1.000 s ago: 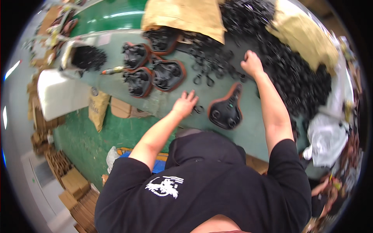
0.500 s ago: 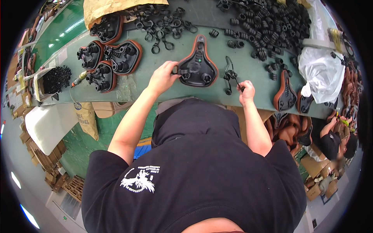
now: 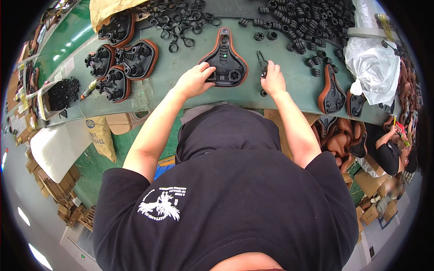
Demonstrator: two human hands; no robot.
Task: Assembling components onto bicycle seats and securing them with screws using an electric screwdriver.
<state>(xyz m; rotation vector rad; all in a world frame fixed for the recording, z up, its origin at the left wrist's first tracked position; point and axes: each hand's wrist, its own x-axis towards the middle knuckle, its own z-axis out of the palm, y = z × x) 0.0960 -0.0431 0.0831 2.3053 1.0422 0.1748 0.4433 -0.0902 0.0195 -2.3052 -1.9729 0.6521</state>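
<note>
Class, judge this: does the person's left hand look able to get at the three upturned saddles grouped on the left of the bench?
Probably yes: the left hand rests on the middle saddle, and bare bench lies between it and the three upturned saddles.
</note>
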